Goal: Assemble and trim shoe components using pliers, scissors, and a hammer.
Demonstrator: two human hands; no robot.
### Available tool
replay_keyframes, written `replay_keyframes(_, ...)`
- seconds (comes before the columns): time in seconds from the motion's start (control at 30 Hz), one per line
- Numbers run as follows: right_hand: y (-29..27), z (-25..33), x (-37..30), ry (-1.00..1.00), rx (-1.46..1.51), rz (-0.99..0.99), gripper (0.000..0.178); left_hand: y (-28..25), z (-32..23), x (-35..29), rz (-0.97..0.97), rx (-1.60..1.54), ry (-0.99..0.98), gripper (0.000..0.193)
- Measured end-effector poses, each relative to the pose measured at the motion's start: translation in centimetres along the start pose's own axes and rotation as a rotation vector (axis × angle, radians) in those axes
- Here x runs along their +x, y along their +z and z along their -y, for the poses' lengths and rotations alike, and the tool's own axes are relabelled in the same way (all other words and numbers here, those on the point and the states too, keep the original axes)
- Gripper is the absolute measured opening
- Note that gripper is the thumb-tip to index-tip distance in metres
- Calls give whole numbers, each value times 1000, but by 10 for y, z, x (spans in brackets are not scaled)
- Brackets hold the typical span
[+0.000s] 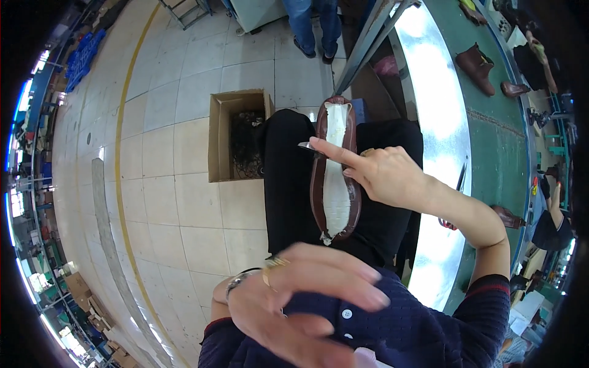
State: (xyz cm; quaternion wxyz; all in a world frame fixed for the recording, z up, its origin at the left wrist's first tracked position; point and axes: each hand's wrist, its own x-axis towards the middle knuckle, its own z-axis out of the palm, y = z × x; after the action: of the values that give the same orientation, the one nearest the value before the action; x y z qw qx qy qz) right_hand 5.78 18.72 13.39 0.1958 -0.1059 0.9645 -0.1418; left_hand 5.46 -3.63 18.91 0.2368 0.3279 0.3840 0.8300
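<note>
A brown leather shoe upper (318,190) lies bottom-up between my thighs, its edge folded in around a long white insole (335,199). The white material is ragged at the near end. My right hand (392,175) reaches over the middle of it from the right, index finger stretched along a small knife (307,146). The metal tip shows past the finger; the rest of the tool is mostly hidden. Close to my chest, my left hand (294,300) is raised, somewhat blurred, thumb and fingers apart, and nothing shows between them.
An open cardboard box (240,178) with dark scraps stands on the floor to the left. At the right run a shiny metal bench edge (438,122) and a green conveyor belt (491,147) bearing brown boots (476,69). Scissors (461,178) lie along the metal edge. A person in jeans (313,24) stands ahead.
</note>
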Motion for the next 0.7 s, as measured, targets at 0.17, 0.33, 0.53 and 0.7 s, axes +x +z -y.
replay_keyframes(0.17, -16, -11, 11, -132, 72, -269, 69, 20, 1, 8, 141, -164, 208, 34)
replay_keyframes(0.33, -8, -30, 31, -5, -24, -168, 69, 12, 2, 6, 44, -136, 150, 29)
replay_keyframes(0.53, 5, -39, 9, 25, 216, -472, 78, -50, 41, 23, -330, 355, -121, 55)
replay_keyframes(0.7, 45, -35, -27, 156, 657, -748, 47, -98, 134, -6, -428, -102, -803, 89)
